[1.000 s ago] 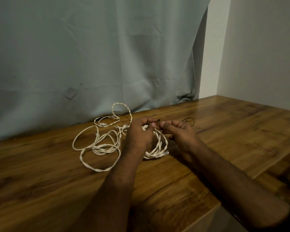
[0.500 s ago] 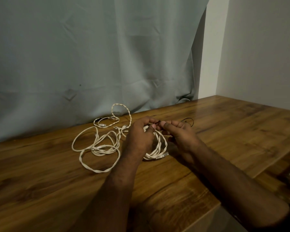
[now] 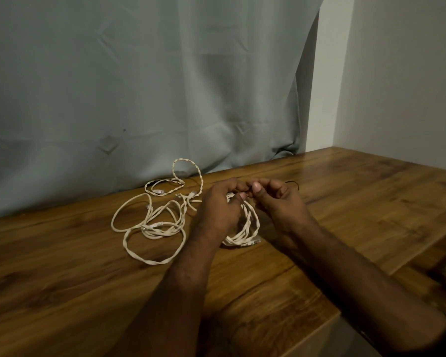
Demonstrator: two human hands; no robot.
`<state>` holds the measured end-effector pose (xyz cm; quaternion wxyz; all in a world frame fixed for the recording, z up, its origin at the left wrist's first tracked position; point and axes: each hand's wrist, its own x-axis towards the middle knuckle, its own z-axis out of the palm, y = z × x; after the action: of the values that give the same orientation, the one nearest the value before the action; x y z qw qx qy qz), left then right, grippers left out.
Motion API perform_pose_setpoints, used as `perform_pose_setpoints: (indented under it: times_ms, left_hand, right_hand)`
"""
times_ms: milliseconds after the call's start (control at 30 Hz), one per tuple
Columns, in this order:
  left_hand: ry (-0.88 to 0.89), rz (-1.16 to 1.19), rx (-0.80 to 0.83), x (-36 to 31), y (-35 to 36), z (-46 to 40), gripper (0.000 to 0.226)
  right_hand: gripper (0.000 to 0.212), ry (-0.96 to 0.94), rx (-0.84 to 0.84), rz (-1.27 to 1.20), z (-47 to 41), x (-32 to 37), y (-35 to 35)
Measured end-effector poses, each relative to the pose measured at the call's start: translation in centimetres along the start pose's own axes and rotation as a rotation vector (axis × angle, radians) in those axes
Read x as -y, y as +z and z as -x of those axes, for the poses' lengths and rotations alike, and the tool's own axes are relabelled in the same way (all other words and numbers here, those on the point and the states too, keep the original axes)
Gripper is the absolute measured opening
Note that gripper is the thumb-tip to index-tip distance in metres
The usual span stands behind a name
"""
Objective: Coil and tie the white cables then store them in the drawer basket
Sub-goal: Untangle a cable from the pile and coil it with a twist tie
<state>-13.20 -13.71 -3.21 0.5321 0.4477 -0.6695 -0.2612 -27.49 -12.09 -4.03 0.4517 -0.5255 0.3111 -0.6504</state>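
The coiled white cable [image 3: 245, 228] lies on the wooden table [image 3: 358, 202] directly under and between the two hands, with its loops running from the fingertips back toward the person. Its long axis runs roughly front to back, and a connector end [image 3: 251, 242] rests at the near edge of the coil.

The left hand [image 3: 219, 210] sits over the left side of the coil, fingers curled, thumb and forefinger pinched together at the coil's far end. The right hand [image 3: 276, 202] meets it there from the right, fingers curled and thumb pressed to the forefinger. A thin dark tie [image 3: 292, 183] arcs out from behind the right hand's knuckles; both pinches appear to bear on this tie where it crosses the coil, though the contact point itself is hidden by the fingertips.

The governing relation is that the tie point lies at the far end of the coil, level with both sets of fingertips and midway between them. Neither hand is clearly nearer. The step in hand is judged to be the binding of this coil.

A second, loose white cable [image 3: 150, 222] sprawls on the table just to the left, nearer the left hand, uncoiled and untied. A twisted section of it [image 3: 188, 171] stands up against the grey curtain [image 3: 139, 86]. The drawer basket is not in view.
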Motion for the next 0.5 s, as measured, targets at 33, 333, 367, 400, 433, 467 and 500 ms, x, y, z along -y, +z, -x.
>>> perform_pose_setpoints:
  times_ms: [33,333,367,400,433,467,500]
  left_hand:
    - [0.002,-0.007,-0.001,0.09,0.00,-0.03,0.024]
    - [0.062,-0.086,-0.015,0.23,0.16,-0.22,0.028]
    - [0.054,-0.082,-0.011,0.13,0.23,-0.19,0.028]
    - [0.041,-0.075,-0.005,0.03,0.27,-0.17,0.029]
    - [0.033,-0.057,0.001,-0.07,0.31,-0.21,0.031]
    - [0.033,-0.031,0.010,-0.21,0.35,-0.28,0.032]
    - [0.036,-0.010,0.024,-0.28,0.38,-0.39,0.030]
  right_hand:
    - [0.015,-0.026,0.019,0.047,0.04,0.07,-0.04]
    - [0.009,-0.204,-0.027,0.461,-0.26,0.16,-0.22]
    - [0.011,-0.208,-0.036,0.461,-0.39,0.21,-0.23]
    - [0.015,-0.209,-0.048,0.451,-0.46,0.26,-0.31]
    - [0.018,-0.218,-0.062,0.429,-0.49,0.36,-0.37]
    - [0.020,-0.235,-0.076,0.407,-0.45,0.50,-0.38]
    - [0.020,-0.247,-0.086,0.373,-0.35,0.66,-0.37]
